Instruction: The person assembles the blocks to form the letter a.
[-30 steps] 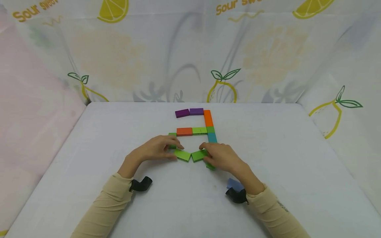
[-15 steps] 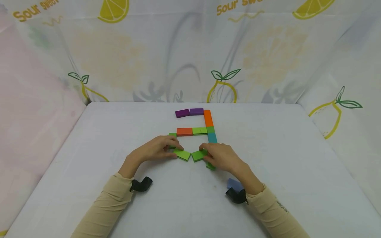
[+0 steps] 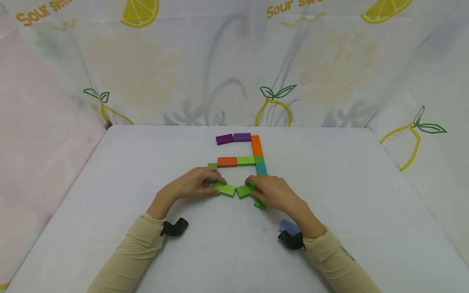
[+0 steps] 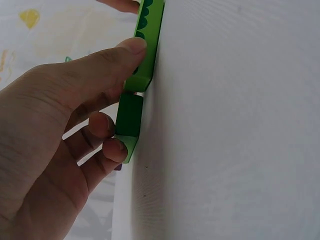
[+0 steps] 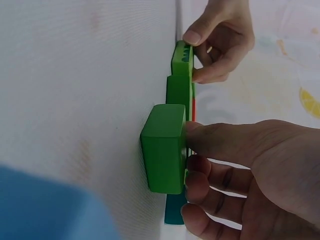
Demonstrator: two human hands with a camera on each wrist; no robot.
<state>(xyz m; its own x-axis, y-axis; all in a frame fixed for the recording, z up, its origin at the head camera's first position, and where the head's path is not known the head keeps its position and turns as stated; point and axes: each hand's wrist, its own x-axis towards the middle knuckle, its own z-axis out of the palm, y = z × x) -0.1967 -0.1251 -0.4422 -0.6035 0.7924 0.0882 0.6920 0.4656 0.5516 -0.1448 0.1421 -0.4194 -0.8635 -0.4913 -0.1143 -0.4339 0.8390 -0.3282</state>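
Note:
My left hand pinches a lime-green block; in the left wrist view its thumb lies on the patterned side, while lower fingertips touch a darker green block. Across from it, my right hand holds a green block between thumb and finger. The inner ends of these two blocks nearly meet in a shallow V; whether they touch I cannot tell. Another green block lies close by the right thumb. A teal block is partly hidden behind the right hand.
Beyond the hands, a red-orange block, a lime block, a small green block, an orange block and two purple blocks form connected lines. A blue block lies by the right wrist on the white table.
The lime-green block in my left hand shifts slightly left, then back right, and its inner end now sits a little farther from me. My right hand has barely moved.

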